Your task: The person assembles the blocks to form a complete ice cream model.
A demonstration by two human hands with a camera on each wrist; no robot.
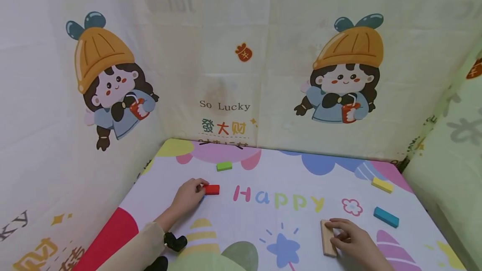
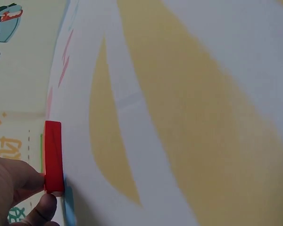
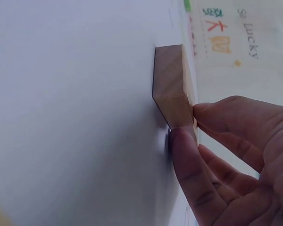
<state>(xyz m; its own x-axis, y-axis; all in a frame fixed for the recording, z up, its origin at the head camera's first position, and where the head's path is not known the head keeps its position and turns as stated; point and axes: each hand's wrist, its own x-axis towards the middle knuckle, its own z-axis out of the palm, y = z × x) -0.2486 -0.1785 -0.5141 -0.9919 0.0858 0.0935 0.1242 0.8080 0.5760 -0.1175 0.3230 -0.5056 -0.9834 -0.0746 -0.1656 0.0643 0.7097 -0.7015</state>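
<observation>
Fingers of your left hand pinch the red block by its end, at nine o'clock from the printed lettering; green block at ten! Now four o'clock: your right hand pinches the wooden block, with the yellow block and blue block around three.
</observation>
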